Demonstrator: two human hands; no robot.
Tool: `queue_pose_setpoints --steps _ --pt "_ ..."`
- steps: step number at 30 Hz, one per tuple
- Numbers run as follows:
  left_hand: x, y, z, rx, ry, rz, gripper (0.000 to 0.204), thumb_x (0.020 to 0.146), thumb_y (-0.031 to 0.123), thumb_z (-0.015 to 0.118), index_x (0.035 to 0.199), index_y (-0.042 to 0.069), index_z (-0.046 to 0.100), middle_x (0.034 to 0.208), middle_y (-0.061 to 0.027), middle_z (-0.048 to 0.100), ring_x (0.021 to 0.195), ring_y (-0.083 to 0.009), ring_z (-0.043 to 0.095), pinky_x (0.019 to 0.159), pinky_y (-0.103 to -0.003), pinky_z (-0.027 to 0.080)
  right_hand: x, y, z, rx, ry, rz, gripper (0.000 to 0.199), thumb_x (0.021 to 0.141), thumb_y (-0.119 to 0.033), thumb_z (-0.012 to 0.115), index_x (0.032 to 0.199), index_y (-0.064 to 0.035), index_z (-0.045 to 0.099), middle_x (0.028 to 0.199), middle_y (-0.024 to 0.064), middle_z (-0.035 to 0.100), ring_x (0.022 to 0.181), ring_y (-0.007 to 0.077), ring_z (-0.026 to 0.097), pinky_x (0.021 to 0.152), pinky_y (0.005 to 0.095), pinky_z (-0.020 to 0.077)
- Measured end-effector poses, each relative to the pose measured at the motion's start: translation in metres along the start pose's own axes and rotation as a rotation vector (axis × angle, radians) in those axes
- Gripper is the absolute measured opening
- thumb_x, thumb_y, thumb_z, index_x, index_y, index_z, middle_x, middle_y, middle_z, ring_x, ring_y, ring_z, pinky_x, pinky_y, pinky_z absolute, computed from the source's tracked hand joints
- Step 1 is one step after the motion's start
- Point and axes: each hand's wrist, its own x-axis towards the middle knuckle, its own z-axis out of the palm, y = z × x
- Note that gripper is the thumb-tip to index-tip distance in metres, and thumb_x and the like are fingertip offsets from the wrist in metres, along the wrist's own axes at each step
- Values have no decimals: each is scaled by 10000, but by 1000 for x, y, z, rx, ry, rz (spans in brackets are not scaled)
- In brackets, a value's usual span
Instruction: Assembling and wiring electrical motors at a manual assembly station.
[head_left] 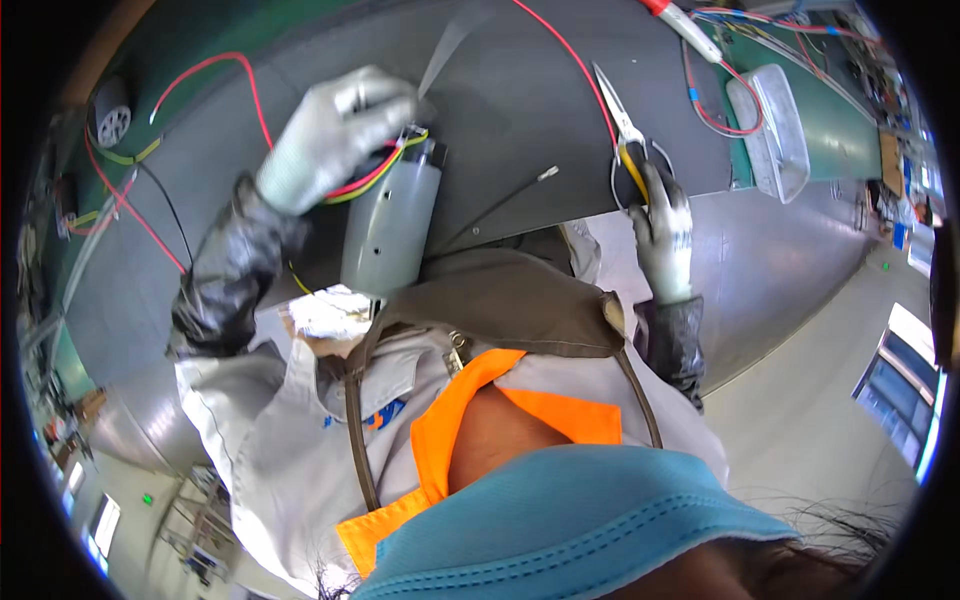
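Light-blue face mask (540,520) filled the foreground, below an orange collar (440,430). The left hand (335,135), in a pale glove, had its fingers curled at the foot of a translucent strip (450,48); blur hid their tips, so I could not tell whether they pinched it. The right hand (665,235), also gloved, had its fingers closed on the yellow-and-black handles of the scissors (626,125), whose tips pointed away from the body.

Just below the left hand, the grey cylindrical motor (390,230) sat slightly tilted at the near edge of the dark bench mat (520,110), with red and yellow-green wires (360,188) at its upper end. Between it and the scissors lay 1 black cable (500,206) with a pale connector. Farther right were a grey tray (795,135) and a red-and-white, pen-shaped tool (693,32); at the far left stood a 2nd cylindrical motor (112,112).
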Motion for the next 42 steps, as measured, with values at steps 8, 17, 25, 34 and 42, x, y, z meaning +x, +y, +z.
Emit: queue_pose_setpoints --steps 8,17,25,34,42 --pt "-9 1 -28 -413 62 -157 425 952 146 650 1321 -40 552 1179 -195 676 1098 -299 670 917 -363 556 8 -15 -21 775 -190 328 734 788 114 601 1485 -20 414 1325 148 587 1148 239 628 910 382 541" --pt "-15 -11 -19 -864 80 -62 322 1017 164 558 1265 -38 596 1144 -105 686 1044 -186 671 911 -318 542 96 -113 -15 459 -570 -280 673 846 -167 767 1434 -23 475 1271 245 627 1157 308 646 988 380 499" --pt "-15 -13 -28 -679 102 -33 319 1021 204 558 1235 -22 625 1118 -75 696 1016 -148 663 878 -275 528 100 -88 -39 371 -412 -96 623 877 -215 728 1423 -18 502 1265 202 631 991 251 674 893 365 528" --pt "2 1 -17 -777 45 -38 315 1008 240 588 1184 -8 669 1155 -94 709 1073 -154 640 914 -254 484 82 -93 -38 305 -429 -273 723 743 -218 860 1373 -49 548 1141 215 677 1006 371 682 865 411 540" --pt "2 16 -20 -560 115 0 332 1008 233 580 1190 -29 673 1211 -111 694 1116 -170 625 1007 -297 450 113 -114 -19 295 -543 -419 708 787 -366 833 1363 -56 561 1122 225 679 978 384 680 807 417 546"
